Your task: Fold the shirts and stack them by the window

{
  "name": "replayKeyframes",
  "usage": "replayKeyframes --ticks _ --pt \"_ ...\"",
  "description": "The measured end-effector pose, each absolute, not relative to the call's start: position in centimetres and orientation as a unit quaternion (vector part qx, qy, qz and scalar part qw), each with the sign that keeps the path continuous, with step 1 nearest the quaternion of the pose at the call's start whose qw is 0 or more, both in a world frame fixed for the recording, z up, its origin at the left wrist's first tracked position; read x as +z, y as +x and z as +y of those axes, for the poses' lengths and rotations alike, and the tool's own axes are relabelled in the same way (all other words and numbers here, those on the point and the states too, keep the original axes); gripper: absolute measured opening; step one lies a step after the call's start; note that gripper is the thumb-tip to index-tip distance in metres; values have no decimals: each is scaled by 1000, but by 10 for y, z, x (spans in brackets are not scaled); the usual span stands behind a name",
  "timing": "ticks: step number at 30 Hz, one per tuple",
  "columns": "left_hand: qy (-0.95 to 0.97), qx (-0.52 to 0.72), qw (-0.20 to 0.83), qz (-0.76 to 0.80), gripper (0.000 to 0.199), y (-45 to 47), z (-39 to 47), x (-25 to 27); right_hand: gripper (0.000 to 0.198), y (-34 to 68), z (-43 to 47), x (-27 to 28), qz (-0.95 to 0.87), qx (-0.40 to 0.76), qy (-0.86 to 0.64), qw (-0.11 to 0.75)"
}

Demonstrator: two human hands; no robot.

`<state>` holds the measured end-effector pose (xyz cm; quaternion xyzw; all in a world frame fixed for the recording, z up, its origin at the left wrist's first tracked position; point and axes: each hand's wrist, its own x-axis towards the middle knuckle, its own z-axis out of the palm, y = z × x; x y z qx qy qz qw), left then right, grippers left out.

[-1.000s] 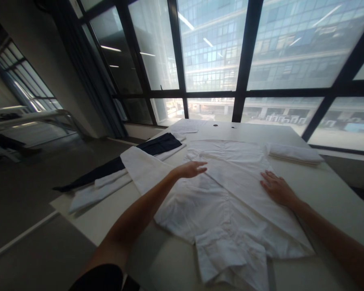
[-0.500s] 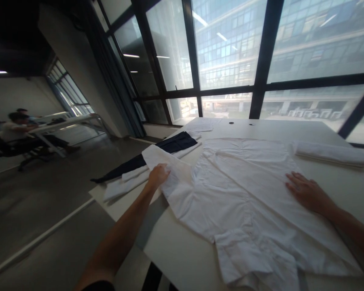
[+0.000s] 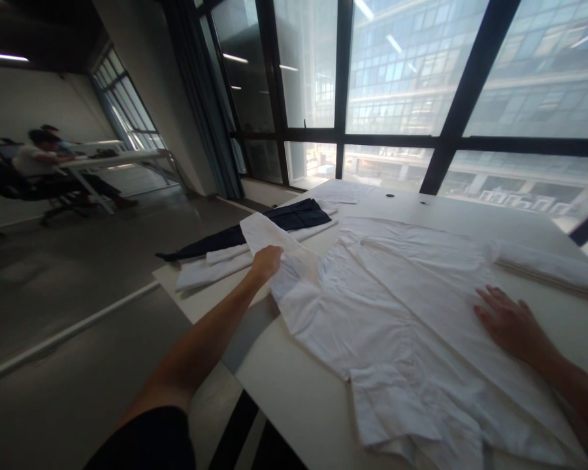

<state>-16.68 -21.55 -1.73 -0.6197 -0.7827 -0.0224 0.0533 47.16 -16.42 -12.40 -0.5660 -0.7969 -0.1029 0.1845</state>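
Note:
A white shirt [image 3: 382, 307] lies spread and creased over the white table. One sleeve [image 3: 294, 254] extends to the left, and another part of the garment bunches near the front edge. My left hand [image 3: 267, 262] is closed on the edge of the left sleeve, with the fingertips partly hidden. On the right side of the shirt my right hand [image 3: 512, 324] lies palm down, its fingers apart and resting on the fabric.
Left of the shirt lie a dark navy garment [image 3: 294, 217] and folded white cloths [image 3: 210, 272]. A folded white garment [image 3: 549, 267] rests at the right. Windows stand behind the table [image 3: 269, 385]. A person [image 3: 39, 156] sits at a far desk.
The camera view has shifted, so the scene sits slightly lower and farther right or left in places. My right hand's fingers have spread slightly. The left hand keeps hold of the sleeve.

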Motion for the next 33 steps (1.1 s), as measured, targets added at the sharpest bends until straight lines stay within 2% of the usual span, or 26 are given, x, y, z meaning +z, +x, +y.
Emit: replayKeyframes --ticks 7,14,19,21,23,27,29,31,33 --pt "-626 -21 41 -779 34 -171 -208 -16 49 459 -171 -112 -846 -106 -473 221" --pt "-626 -103 13 -773 44 -174 -214 -5 44 445 -172 -86 -854 -76 -434 276" --pt "-633 -346 -109 -684 43 -145 -218 7 45 397 -174 -54 -858 -14 -419 296" --pt "-653 -380 -170 -633 44 -120 -221 3 44 367 -176 -42 -863 20 -409 296" --pt "-699 -360 -204 -583 41 -92 -225 -7 42 332 -180 -33 -873 53 -378 304" --pt "-834 -236 -170 -469 25 -56 -234 -23 35 259 -185 -21 -895 104 -298 315" --pt "-854 -219 -154 -446 24 -58 -233 -23 33 225 -185 -19 -905 117 -265 312" --pt "-833 -242 -120 -482 28 -76 -229 -17 33 195 -184 -18 -910 126 -247 310" --pt "-778 -251 -43 -575 30 -103 -223 -9 32 168 -182 -18 -912 141 -232 307"
